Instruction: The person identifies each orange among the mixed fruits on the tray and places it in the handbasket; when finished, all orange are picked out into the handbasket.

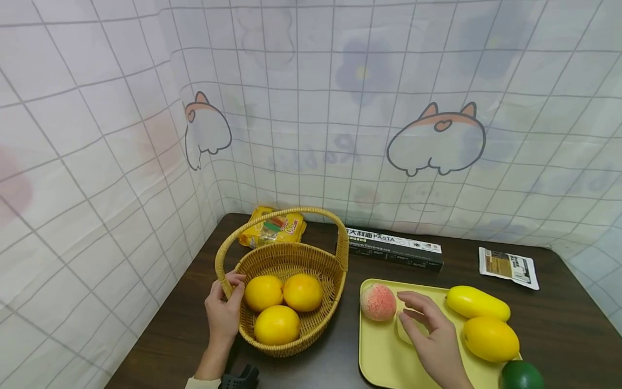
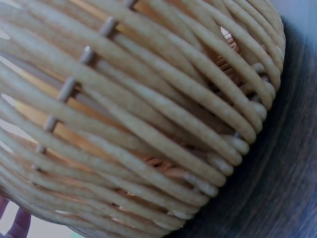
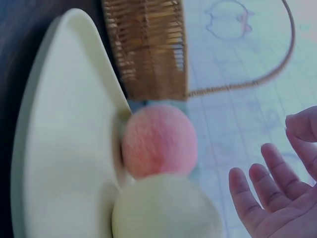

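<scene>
Round golden-brown wicker basket with arched handle (image 1: pixel 291 257) on the dark wood-grained desk (image 1: pixel 160 351), three rounded yellow-orange fruits (image 1: pixel 277 325) inside. Left grip (image 1: pixel 222 309) — clasping the basket's left rim by the handle base. Right grip (image 1: pixel 430 335) — released, fingers loosely curved, near a pale cream rounded fruit (image 3: pixel 166 213) in the pale-yellow rectangular tray (image 1: pixel 384 351), right of the basket. Pink fuzzy peach (image 1: pixel 378 302) just beside that fruit. Tray's right side: long smooth yellow fruit (image 1: pixel 478 303), oval deep-yellow fruit (image 1: pixel 491 339), dark-green rounded item (image 1: pixel 522 375). Behind: flat black-and-white pasta box (image 1: pixel 393 249), shiny yellow packet (image 1: pixel 274 228).
</scene>
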A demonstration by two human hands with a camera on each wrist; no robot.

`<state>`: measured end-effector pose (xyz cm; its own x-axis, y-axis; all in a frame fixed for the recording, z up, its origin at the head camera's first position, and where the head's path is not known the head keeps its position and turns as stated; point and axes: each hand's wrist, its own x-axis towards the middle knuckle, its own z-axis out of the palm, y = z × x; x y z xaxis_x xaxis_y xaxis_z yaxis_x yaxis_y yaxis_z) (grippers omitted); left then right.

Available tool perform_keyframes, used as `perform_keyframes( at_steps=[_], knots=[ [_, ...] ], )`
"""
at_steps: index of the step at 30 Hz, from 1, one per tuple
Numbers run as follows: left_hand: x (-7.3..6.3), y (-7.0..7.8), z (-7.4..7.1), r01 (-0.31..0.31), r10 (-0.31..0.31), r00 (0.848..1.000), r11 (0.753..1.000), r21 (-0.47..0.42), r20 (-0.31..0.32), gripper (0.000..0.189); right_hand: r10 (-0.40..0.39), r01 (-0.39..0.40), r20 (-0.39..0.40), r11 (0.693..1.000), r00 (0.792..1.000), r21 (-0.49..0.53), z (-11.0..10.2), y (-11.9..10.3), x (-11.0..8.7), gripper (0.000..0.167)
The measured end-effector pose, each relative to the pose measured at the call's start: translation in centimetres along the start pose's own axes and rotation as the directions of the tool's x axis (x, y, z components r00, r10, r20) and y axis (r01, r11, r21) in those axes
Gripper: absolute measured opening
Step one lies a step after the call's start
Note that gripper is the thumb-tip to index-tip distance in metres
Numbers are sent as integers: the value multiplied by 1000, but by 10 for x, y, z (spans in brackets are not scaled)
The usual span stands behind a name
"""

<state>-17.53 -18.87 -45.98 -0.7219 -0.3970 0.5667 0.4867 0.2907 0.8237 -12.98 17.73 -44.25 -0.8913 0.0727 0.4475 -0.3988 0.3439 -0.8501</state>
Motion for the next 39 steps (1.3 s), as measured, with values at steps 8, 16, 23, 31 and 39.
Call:
perform_keyframes(
  at_steps=[8,16,23,31,39],
  knots=[
    [1,1,1,-7,7,1000,1000,5,-3,4,1,-7,-149,999,989,-41,-27,17,1,33],
    [2,1,2,37,-37,999,999,13,2,3,-33,-20,-357,989,933,-143,-56,37,3,34],
    [2,3,2,54,-54,999,998,31,6,3,-13,-114,-515,970,857,-214,-74,41,4,30],
    [2,1,1,47,-47,999,999,22,7,3,243,-382,-554,912,796,-150,-91,45,2,36],
    [1,1,-1,63,-64,998,998,25,8,3,381,-524,-509,835,772,-170,-95,48,3,46]
  ],
)
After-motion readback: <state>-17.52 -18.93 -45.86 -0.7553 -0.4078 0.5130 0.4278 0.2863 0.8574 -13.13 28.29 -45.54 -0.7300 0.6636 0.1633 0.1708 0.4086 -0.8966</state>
